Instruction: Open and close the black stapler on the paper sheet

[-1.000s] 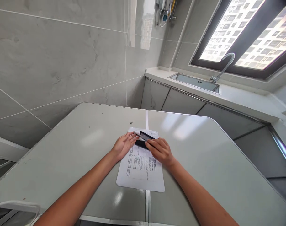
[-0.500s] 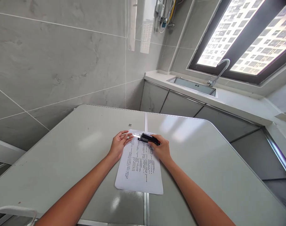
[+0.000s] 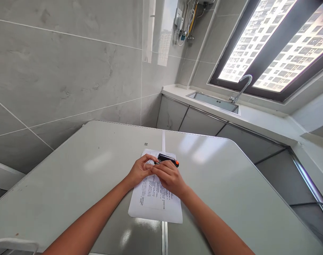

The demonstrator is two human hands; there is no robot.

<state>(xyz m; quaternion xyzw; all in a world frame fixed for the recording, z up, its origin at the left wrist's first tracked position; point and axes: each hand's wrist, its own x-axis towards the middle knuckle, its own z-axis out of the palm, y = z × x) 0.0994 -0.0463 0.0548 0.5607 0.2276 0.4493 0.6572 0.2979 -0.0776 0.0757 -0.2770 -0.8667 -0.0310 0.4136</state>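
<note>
In the head view, the hands have just come together. Half a second ago they were apart, the right hand (image 3: pixel 172 179) on the right end of the stapler (image 3: pixel 165 158) and a silver rail poking out toward the left hand (image 3: pixel 140 171). Now the right hand's fingers reach left along the near side of the stapler, and the fingertips of both hands meet at its left end. The rail no longer shows (pushed in or merely covered by fingers, I cannot tell). So the work, as I judge it, has narrowed to that one end, with both hands busy there. Whether either hand is clamped on the stapler or pinching something small is hidden.

The stapler lies crosswise over the far part of the paper (image 3: pixel 156 210), its glossy black body catching light along the top and its right tip bright orange. Its left end is partly behind the fingers. The paper, printed with dark text, straddles the pale seam of the table (image 3: pixel 71 177); just beyond its far edge lie two small dark strips (image 3: pixel 146 144).
</note>
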